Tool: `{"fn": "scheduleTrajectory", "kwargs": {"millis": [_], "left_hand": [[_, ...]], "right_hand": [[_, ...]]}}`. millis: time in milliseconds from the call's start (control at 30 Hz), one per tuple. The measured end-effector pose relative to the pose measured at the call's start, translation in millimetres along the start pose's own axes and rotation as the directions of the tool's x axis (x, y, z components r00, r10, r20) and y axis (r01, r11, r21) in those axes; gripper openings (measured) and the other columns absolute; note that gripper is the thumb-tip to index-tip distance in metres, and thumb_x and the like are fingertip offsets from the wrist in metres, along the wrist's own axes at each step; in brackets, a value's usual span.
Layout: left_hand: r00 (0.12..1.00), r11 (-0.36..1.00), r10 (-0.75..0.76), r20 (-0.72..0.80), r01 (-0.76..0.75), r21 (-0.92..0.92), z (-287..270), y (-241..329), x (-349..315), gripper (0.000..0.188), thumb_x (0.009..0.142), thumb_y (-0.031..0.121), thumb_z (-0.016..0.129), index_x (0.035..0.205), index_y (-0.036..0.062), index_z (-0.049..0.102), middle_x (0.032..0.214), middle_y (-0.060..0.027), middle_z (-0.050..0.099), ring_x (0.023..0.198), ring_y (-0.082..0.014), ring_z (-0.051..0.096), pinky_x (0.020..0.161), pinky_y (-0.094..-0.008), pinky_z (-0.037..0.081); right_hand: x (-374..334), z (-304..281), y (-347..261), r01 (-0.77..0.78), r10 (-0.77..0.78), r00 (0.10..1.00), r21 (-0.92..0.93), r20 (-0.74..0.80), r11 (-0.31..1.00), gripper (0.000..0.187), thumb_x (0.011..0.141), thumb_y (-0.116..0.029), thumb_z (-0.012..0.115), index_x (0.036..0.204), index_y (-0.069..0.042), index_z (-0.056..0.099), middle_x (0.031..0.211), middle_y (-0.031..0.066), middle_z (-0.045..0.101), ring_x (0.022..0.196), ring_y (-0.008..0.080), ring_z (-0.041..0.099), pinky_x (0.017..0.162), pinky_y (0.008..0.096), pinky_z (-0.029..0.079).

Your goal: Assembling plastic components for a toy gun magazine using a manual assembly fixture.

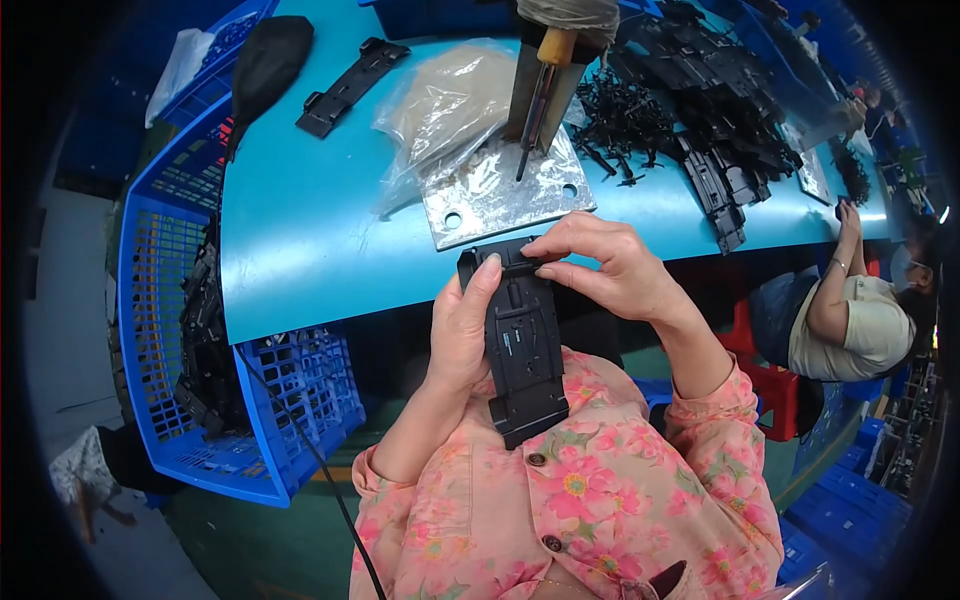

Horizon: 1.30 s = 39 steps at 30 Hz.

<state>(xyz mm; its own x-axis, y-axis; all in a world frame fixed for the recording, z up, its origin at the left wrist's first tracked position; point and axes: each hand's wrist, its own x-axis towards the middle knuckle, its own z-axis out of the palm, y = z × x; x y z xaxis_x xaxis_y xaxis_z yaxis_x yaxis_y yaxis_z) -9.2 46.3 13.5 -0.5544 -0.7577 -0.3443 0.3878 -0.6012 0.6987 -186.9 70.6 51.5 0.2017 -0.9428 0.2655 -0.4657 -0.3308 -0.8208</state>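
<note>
My left hand [463, 325] is closed around the side of a long black plastic chassis [525, 350], with the thumb on its upper face. The chassis tilts in front of my body, its far end near the table edge. At that far end the thumb and forefinger of my right hand [605, 265] pinch a small black part lying across it. The fingertips partly hide this part. Just beyond stands a metal base plate [500, 205] with a hole near each front corner. Above it hangs a thin dark rod [530, 125] on an upright tool with a wooden-coloured handle.
A clear bag [445, 100] lies behind the plate, beside a single chassis [350, 88]. Small black parts [625, 115] and stacked chassis [715, 180] cover the table's right. A blue crate [280, 465] holding black parts stands left. Another person [850, 315] sits at right.
</note>
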Motion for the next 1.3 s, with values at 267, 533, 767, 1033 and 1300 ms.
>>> {"fn": "scheduleTrajectory", "kwargs": {"millis": [267, 533, 767, 1033, 1300], "left_hand": [[1.000, 1.000, -0.018, 0.025, 0.018, 0.018, 1, 2, -1, 0.040, 0.086, 0.034, 0.048, 0.102, -0.0027, 0.050, 0.082, -0.0088, 0.059, 0.066, -0.0115, 0.060, 0.057, -0.0216, 0.051], [1.000, 0.998, 0.026, -0.012, -0.027, -0.056, 8, 5, -4, 0.029, 0.086, 0.027, 0.053, 0.099, 0.0011, 0.052, 0.082, -0.0041, 0.057, 0.067, -0.0078, 0.056, 0.057, -0.0204, 0.047], [0.999, 0.997, 0.027, -0.037, -0.030, -0.075, 7, 6, -5, 0.028, 0.086, 0.026, 0.052, 0.098, 0.0012, 0.052, 0.081, -0.0037, 0.057, 0.065, -0.0077, 0.056, 0.056, -0.0202, 0.047], [0.999, 0.993, -0.028, 0.046, 0.033, -0.116, 4, 8, -5, 0.027, 0.087, 0.025, 0.051, 0.097, 0.0005, 0.051, 0.081, -0.0047, 0.057, 0.064, -0.0082, 0.056, 0.056, -0.0207, 0.047], [0.996, 0.999, -0.030, 0.084, 0.033, -0.040, -1, 2, -1, 0.036, 0.087, 0.029, 0.047, 0.105, -0.0022, 0.049, 0.090, -0.0098, 0.058, 0.073, -0.0130, 0.060, 0.064, -0.0246, 0.051]], "right_hand": [[6, -4, -8, -0.070, 0.073, 0.992, -0.030, 0.106, 0.997, 0.021, 0.071, -0.002, 0.063, 0.092, 0.000, 0.061, 0.081, 0.0096, 0.059, 0.077, 0.0217, 0.057, 0.068, 0.0298, 0.044], [9, -6, -13, 0.099, -0.084, 0.991, -0.141, 0.108, 0.985, 0.017, 0.070, 0.000, 0.062, 0.086, 0.000, 0.056, 0.080, 0.0100, 0.056, 0.076, 0.0257, 0.054, 0.068, 0.0322, 0.042], [11, -4, -13, 0.151, -0.135, 0.986, -0.179, 0.100, 0.972, 0.017, 0.069, 0.000, 0.063, 0.085, -0.001, 0.056, 0.079, 0.0098, 0.055, 0.075, 0.0258, 0.053, 0.067, 0.0332, 0.042], [14, -9, -12, 0.168, -0.145, 0.978, -0.149, 0.151, 0.975, 0.017, 0.069, 0.001, 0.062, 0.085, -0.001, 0.057, 0.077, 0.0094, 0.056, 0.074, 0.0256, 0.053, 0.067, 0.0332, 0.042], [8, -5, -5, 0.102, -0.091, 0.991, -0.109, 0.103, 0.989, 0.017, 0.069, 0.001, 0.063, 0.085, 0.000, 0.058, 0.079, 0.0092, 0.056, 0.076, 0.0248, 0.054, 0.068, 0.0318, 0.043]]}}
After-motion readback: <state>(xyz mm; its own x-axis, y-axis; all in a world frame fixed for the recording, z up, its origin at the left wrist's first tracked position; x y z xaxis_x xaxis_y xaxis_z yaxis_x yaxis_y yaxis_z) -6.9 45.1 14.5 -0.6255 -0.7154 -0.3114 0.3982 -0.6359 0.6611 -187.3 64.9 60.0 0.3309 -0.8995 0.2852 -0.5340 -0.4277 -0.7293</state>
